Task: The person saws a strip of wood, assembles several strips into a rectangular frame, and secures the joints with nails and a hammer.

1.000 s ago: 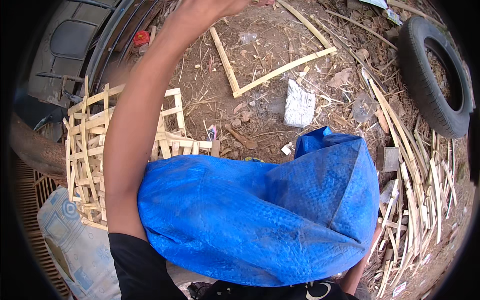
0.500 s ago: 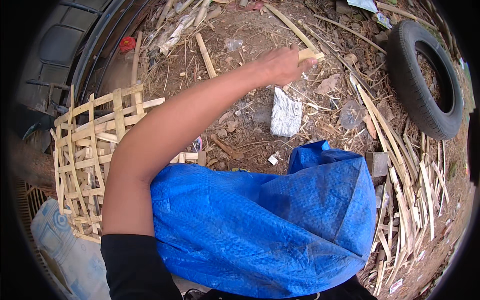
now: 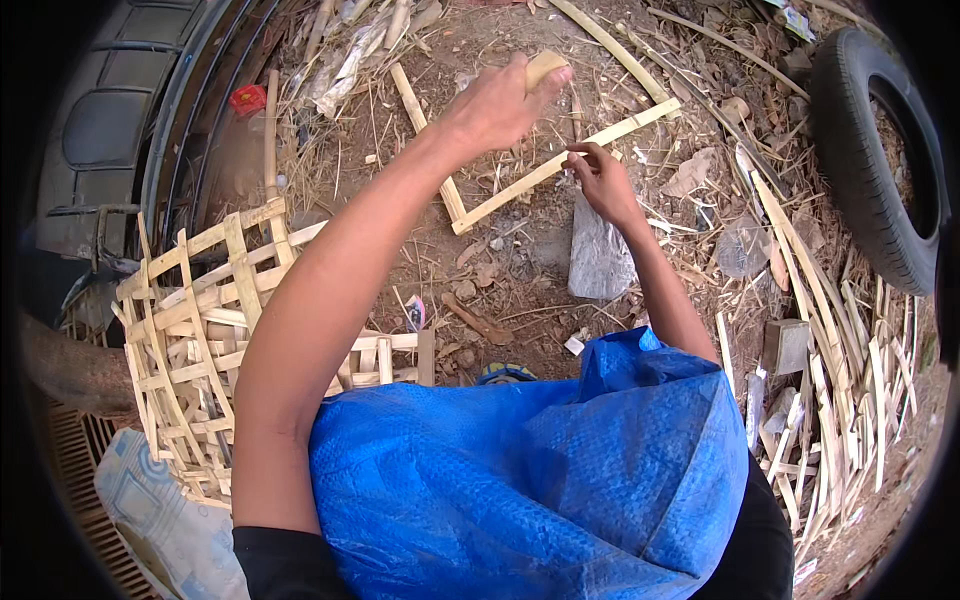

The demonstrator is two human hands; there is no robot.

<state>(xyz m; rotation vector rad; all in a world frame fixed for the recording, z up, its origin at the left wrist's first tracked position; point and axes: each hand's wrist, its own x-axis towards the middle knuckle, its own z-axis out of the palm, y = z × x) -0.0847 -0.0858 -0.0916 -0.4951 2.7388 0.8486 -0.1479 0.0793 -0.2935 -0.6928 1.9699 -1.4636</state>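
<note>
Left hand raised, fist closed round a pale wooden handle; tool's working end hidden. Right hand pinches the long pale split-bamboo strip lying on the dirt ground. Strip probably light, springy, splintery at edges; best gripped mid-length, on flat faces. Blue woven tarp covers lap.

A sunlit dirt yard littered with bamboo scraps

Bare brown ground carries straw, chips and dry leaves under hard daylight. A black tyre lies at the right beside a heap of split strips; a half-woven lattice sits left, near a dark vehicle body.
</note>
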